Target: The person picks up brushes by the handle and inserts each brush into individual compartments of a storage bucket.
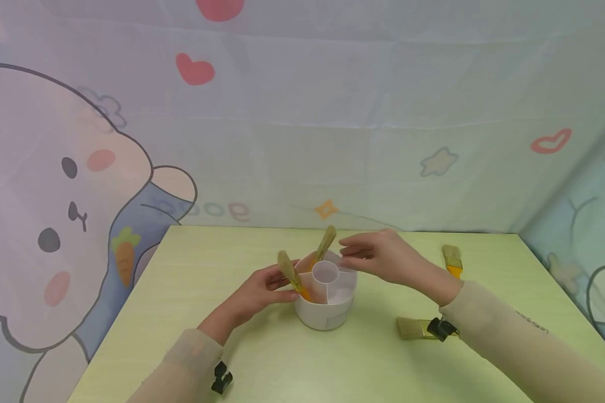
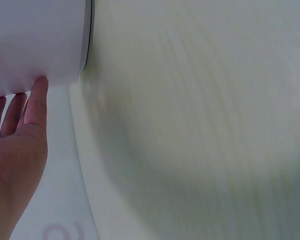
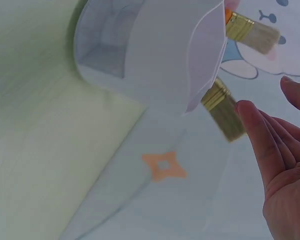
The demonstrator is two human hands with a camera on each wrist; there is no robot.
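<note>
the white holder [image 1: 319,318] stands upright on the worktop [image 1: 222,246], open top facing up. two brushes stand in it, bristles up: the near brush [image 1: 289,271], in the near left section, tilts its long axis leftward; the far brush [image 1: 326,243], in the far left section, leans right. the left hand [image 1: 259,294], fingers spread, touches the holder's left wall. the right hand [image 1: 385,257] hovers by the far right rim, thumb and fingers parted. to the right, one loose brush [image 1: 452,258] points its bristles away from the person; a crosswise brush [image 1: 410,328] points its bristles left, handle hidden by the sleeve [image 1: 514,336].
</note>
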